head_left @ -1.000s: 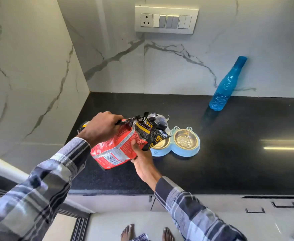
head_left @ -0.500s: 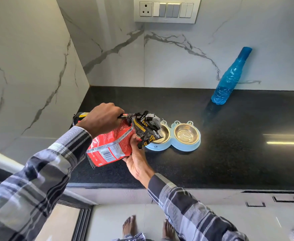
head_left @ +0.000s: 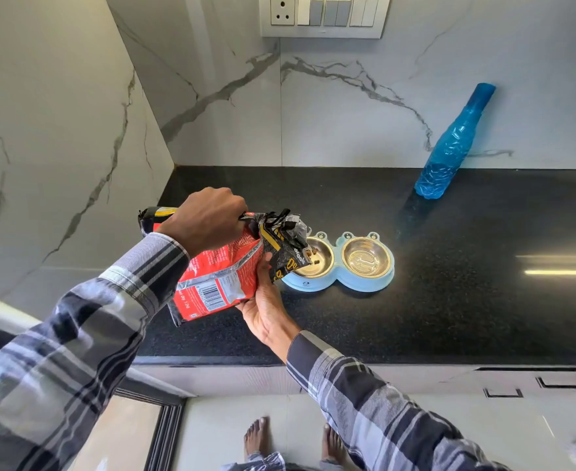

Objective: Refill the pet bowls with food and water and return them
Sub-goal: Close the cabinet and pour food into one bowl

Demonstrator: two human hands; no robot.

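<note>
Fingers of left hand [head_left: 208, 219] curl round the red foil pet-food bag [head_left: 218, 273]; right hand [head_left: 263, 307] grips its underside. I see first kibble dropping into the left steel bowl [head_left: 315, 261] of the pale-blue twin feeder [head_left: 339, 278]. Right bowl [head_left: 366, 256] dry; blue plastic bottle [head_left: 453, 144] far right, untouched. Water and return remain.

Shiny metal bowls [head_left: 366, 257] in matt plastic; glossy speckled stone counter [head_left: 450, 300].

Food bag [head_left: 222, 277] — partial "Do…" lettering, barcode; other print too small
</note>
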